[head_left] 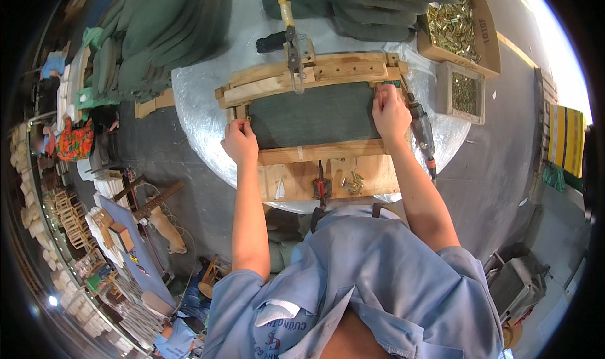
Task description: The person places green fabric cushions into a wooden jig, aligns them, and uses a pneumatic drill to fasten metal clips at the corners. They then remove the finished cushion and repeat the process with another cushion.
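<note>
A dark green flat panel [309, 116] lies in a wooden frame-like jig [340, 151] in front of me. At its left end, my left hand [241, 142] is closed, fingertips pressed together by the frame's corner. My right hand [392, 114] is closed too, fingers bent over the panel's upper right end. What either hand pinches is too small or covered to make out. A toggle clamp [292, 50] with a yellowish handle reaches over the jig's far rail. Close to me, a red-and-black clamp [321, 188] sits beside several loose brass-coloured metal pieces [354, 182] on the wooden base.
A power tool [423, 132] lies right of the jig on the plastic-covered round table [201, 126]. A cardboard box [488, 44] of brass-coloured pieces and a smaller wooden box [463, 91] stand at far right. Stacked green panels [170, 31] rise behind. Another person [178, 337] is at lower left.
</note>
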Motion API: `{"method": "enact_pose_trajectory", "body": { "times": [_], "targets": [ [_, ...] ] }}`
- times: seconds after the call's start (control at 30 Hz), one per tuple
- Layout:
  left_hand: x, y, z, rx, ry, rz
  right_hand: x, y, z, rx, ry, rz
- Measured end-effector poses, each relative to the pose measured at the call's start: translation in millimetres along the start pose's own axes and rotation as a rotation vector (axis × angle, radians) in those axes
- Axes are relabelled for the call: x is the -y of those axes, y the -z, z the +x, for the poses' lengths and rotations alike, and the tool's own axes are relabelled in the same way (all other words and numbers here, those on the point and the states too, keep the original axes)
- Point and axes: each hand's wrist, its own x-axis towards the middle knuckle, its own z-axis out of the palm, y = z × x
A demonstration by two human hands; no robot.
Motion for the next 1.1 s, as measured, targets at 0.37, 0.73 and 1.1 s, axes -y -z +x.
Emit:
{"method": "enact_pose_trajectory", "body": {
  "times": [0.37,0.73,1.1],
  "targets": [
    [-25,-6,38,0.172,0.441,-0.192,-1,-1,1,-0.012,-0.014,-0.003],
    [8,-28,27,0.032,0.469,-0.579,-1,-4,1,-0.042,-0.012,0.002],
    [-10,-22,21,0.025,0.235,-0.387,-5,7,0,0.052,-0.066,0.157]
  ]
}}
